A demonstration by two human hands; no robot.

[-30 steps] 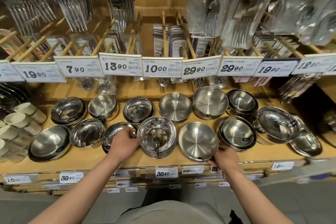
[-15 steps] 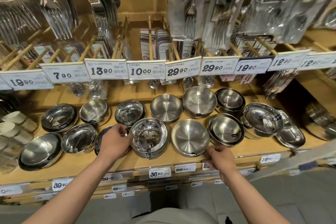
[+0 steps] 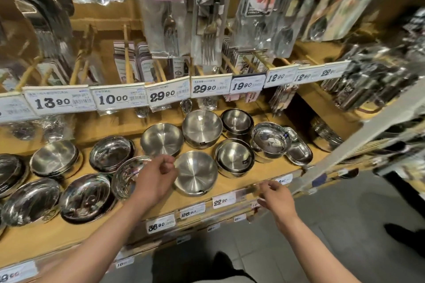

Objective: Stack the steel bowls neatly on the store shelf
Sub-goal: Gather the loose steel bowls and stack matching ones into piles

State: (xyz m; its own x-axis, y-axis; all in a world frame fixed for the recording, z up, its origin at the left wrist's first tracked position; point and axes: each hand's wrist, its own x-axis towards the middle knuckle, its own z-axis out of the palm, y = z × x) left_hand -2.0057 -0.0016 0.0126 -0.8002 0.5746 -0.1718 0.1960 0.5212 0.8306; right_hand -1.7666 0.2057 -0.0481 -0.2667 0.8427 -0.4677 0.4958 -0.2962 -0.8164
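Observation:
Steel bowls stand in two rows on the wooden shelf (image 3: pixel 250 182). My left hand (image 3: pixel 154 179) hovers over a stack of shiny bowls (image 3: pixel 124 177), fingers curled and thumb tip against the forefinger, with nothing seen in it. Just to its right sits a brushed steel bowl (image 3: pixel 195 173) at the front edge. My right hand (image 3: pixel 276 197) is off the shelf, in front of its price strip, with its fingers loosely apart and nothing in them. Behind are another brushed bowl (image 3: pixel 162 140) and a taller stack (image 3: pixel 202 127).
More bowl stacks (image 3: pixel 234 158) and shiny lidded ones (image 3: pixel 269 142) fill the shelf's right part; shiny bowls (image 3: pixel 86 197) lie to the left. A rail of price tags (image 3: pixel 165 94) and hanging cutlery packs (image 3: pixel 207 30) overhang the back. Another person's dark shoe (image 3: pixel 404 234) stands at right.
The view has swung right and closer. My left hand moved right from a shiny bowl to over the stack. My right hand let go of the brushed bowl's rim and drew back off the shelf.

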